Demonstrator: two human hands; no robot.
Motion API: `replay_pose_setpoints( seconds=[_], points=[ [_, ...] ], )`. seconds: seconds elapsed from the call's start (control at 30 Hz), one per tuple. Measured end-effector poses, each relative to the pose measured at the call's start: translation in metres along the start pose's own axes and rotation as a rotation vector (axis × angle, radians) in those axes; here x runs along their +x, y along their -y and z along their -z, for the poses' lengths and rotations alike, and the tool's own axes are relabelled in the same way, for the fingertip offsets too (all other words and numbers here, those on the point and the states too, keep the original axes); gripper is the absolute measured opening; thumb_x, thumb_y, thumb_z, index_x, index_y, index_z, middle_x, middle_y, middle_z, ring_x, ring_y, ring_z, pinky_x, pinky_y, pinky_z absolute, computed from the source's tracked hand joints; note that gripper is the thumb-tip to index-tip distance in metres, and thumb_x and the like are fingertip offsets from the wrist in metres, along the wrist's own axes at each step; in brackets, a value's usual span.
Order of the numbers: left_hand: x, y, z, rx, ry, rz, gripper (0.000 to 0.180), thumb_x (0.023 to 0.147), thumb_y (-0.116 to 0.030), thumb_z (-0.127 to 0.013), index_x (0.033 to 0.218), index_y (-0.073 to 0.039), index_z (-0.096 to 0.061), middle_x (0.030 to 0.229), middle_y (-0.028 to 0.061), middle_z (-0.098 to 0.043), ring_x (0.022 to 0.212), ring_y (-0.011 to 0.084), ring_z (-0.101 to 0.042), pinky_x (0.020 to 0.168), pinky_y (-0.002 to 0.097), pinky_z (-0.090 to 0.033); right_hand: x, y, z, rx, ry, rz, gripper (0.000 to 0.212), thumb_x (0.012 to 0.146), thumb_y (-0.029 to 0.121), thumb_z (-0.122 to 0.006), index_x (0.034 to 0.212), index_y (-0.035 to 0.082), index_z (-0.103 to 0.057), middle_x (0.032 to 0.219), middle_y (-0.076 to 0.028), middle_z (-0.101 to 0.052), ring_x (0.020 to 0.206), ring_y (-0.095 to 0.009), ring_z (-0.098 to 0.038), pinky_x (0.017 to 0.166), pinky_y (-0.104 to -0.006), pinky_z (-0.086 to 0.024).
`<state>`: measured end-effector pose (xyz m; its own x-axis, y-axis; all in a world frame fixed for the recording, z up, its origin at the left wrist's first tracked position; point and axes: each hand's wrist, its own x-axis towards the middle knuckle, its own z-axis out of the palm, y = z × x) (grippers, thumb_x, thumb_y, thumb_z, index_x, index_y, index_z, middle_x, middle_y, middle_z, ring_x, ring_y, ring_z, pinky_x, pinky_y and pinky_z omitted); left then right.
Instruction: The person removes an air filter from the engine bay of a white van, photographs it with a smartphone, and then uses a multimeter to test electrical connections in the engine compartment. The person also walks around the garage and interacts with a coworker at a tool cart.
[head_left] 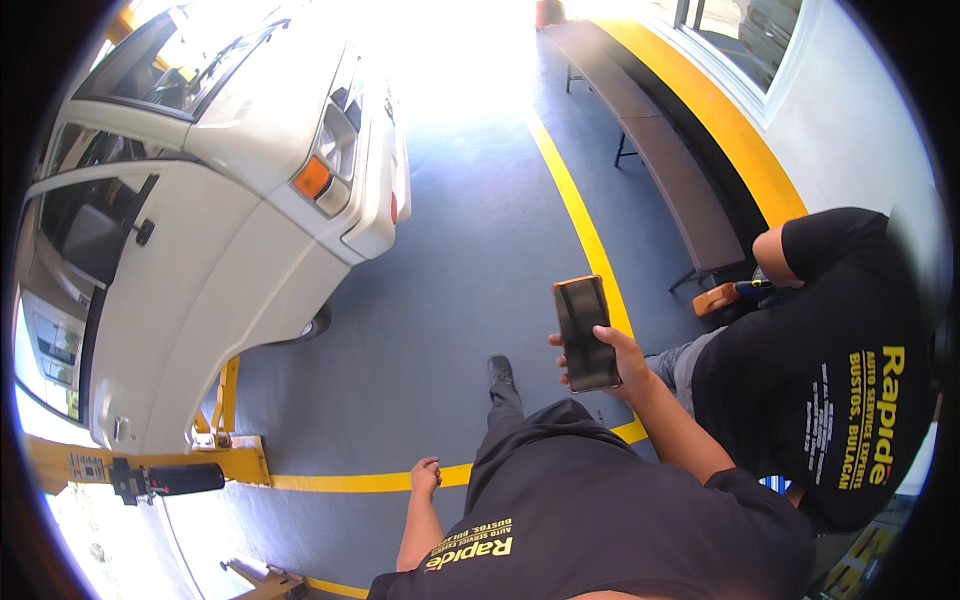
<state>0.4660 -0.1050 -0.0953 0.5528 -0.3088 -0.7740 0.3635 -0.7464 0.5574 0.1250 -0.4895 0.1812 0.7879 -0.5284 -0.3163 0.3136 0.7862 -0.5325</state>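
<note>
My right hand (625,362) grips a smartphone (586,335) in front of my body, its thumb lying over the edge of the dark screen. The phone stands nearly upright in the view and has a brownish-orange case edge. Down at my left side hangs my left hand (426,478), its fingers loosely curled in, with nothing visible in them. Below it is a yellow floor line (370,483). Behind the phone runs another stretch of yellow line along the grey-blue floor.
A white van (200,270) stands at the left beside a yellow vehicle lift (140,465). At right, a co-worker in a black shirt (820,370) is close to my right arm, near an orange-brown object (715,299). A long brown bench (670,170) lines the wall.
</note>
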Motion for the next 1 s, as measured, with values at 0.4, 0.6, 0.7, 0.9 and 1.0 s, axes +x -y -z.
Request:
replay_pose_setpoints(
  seconds=[0.4,0.6,0.7,0.9,1.0],
  points=[
    [0.237,-0.317,-0.067,0.493,0.202,-0.186,0.023,0.096,-0.009,-0.060,0.117,-0.003,-0.069,0.077,0.0055,-0.064,0.060,0.0170,-0.060,0.052,0.0323,-0.047,0.108,0.107,0.070,-0.083,-0.509,0.405,0.053,0.107,0.043,-0.053,0.142,0.004,-0.048,0.120,-0.014,-0.067,0.105,-0.024,-0.071,0.086,-0.0401,-0.061],
    [0.297,-0.539,-0.202,0.622,0.373,-0.355,0.032,0.097,-0.009,-0.059,0.128,-0.004,-0.065,0.096,0.0089,-0.072,0.079,0.0168,-0.068,0.067,0.0304,-0.052,0.171,0.190,0.103,0.068,-0.667,0.716,0.056,0.108,0.044,-0.053,0.147,0.005,-0.046,0.125,-0.010,-0.065,0.112,-0.018,-0.068,0.095,-0.0354,-0.058],
    [0.302,-0.605,-0.275,0.573,0.411,-0.356,0.034,0.098,-0.010,-0.059,0.132,-0.006,-0.062,0.103,0.0098,-0.073,0.083,0.0170,-0.069,0.070,0.0311,-0.053,0.190,0.250,0.133,0.057,-0.652,0.726,0.057,0.108,0.046,-0.053,0.147,0.006,-0.046,0.126,-0.009,-0.064,0.114,-0.018,-0.067,0.099,-0.0361,-0.057],
    [0.285,-0.646,-0.388,0.756,0.590,-0.123,0.040,0.102,-0.018,-0.058,0.141,-0.007,-0.057,0.116,0.0094,-0.074,0.098,0.0223,-0.071,0.083,0.0383,-0.056,0.213,0.371,0.186,0.000,-0.712,0.759,0.058,0.106,0.054,-0.053,0.140,0.007,-0.051,0.124,-0.008,-0.066,0.114,-0.018,-0.067,0.102,-0.0363,-0.054],
    [0.280,-0.648,-0.420,0.886,0.594,0.017,0.042,0.103,-0.021,-0.057,0.143,-0.008,-0.056,0.122,0.0098,-0.072,0.104,0.0248,-0.071,0.090,0.0418,-0.055,0.233,0.428,0.202,-0.081,-0.798,0.788,0.059,0.105,0.057,-0.053,0.138,0.008,-0.052,0.121,-0.007,-0.067,0.111,-0.018,-0.068,0.101,-0.0361,-0.054]
  ],
)
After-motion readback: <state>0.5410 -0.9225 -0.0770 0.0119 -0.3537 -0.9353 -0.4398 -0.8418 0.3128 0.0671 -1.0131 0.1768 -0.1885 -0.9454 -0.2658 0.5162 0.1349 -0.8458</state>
